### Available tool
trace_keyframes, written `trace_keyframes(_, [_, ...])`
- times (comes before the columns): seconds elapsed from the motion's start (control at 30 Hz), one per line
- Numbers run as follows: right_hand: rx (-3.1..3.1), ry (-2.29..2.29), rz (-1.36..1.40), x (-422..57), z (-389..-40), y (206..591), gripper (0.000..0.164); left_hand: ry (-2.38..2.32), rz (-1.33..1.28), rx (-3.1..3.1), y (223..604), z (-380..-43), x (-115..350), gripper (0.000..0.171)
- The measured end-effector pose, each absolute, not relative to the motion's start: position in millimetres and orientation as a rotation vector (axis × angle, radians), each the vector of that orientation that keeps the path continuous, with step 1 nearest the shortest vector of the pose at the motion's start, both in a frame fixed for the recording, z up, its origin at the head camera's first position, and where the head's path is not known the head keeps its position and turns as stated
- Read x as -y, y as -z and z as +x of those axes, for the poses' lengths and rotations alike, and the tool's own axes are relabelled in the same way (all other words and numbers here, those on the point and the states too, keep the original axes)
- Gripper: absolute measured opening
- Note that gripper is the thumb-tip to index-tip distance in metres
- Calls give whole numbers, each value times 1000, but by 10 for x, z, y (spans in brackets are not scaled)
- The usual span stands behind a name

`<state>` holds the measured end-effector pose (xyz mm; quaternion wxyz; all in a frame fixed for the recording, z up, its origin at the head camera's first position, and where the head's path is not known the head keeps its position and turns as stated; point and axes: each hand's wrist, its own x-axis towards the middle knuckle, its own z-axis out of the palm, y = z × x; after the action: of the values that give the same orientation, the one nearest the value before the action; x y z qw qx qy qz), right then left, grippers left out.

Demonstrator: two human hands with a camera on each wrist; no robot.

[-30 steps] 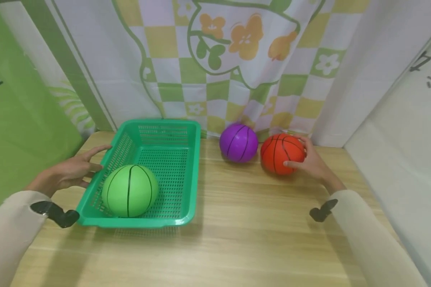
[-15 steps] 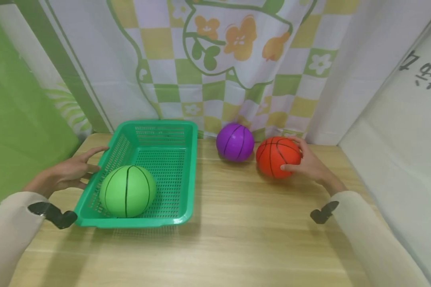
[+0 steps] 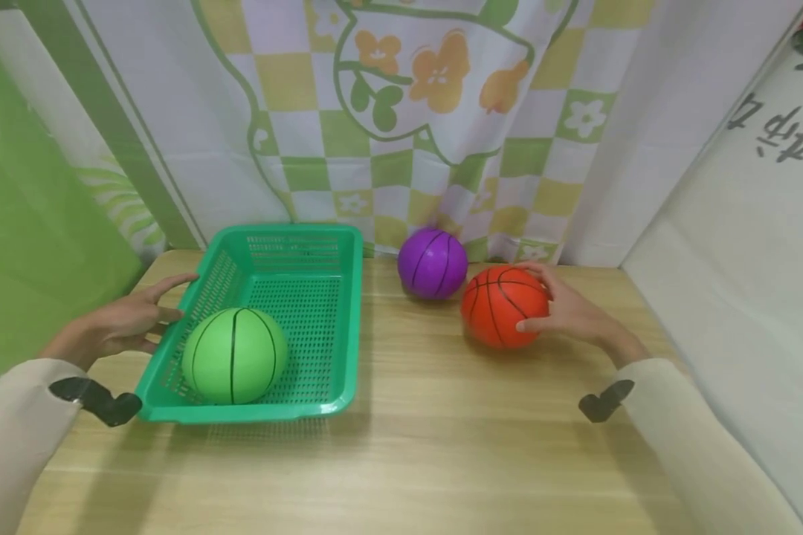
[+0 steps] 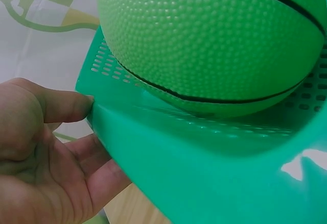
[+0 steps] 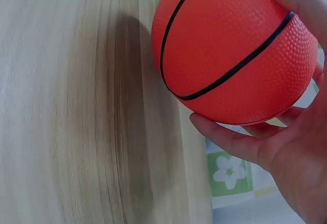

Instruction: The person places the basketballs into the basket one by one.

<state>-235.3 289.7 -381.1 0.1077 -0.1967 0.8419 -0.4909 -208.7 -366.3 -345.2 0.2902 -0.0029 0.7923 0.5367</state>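
Observation:
My right hand [image 3: 572, 308] holds a small red basketball [image 3: 498, 308] from its right side, thumb at the front and fingers behind. Up close in the right wrist view, fingers curve round the red basketball [image 5: 230, 45], and its shadow falls on the wood. My left hand [image 3: 130, 319] touches the left rim of a green plastic basket [image 3: 355, 319] with spread fingers. In the left wrist view, its thumb tip meets the rim, and other fingers reach under the edge. A light green basketball [image 3: 234, 357] sits inside the basket, toward the near left. The purple basketball [image 3: 433, 264] rests behind the red one.
A wooden table [image 3: 415, 461] bears everything. Directly behind the basket and purple ball hangs a checked, flowered curtain [image 3: 401, 160]. A green cloth [image 3: 40, 186] closes off the left side, and a white wall cloth [image 3: 743, 245] with dark writing the right.
My right hand has brought the red basketball a little left and nearer to me, away from the curtain. The left hand stays at the basket's rim. The view has turned slightly right.

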Motion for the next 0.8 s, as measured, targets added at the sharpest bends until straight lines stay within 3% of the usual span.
trace_keyframes(0.8, [-2440, 1426, -744, -2598, -2253, 3675, 95, -1478, -2, -2103, 3480, -2058, 3678, 77])
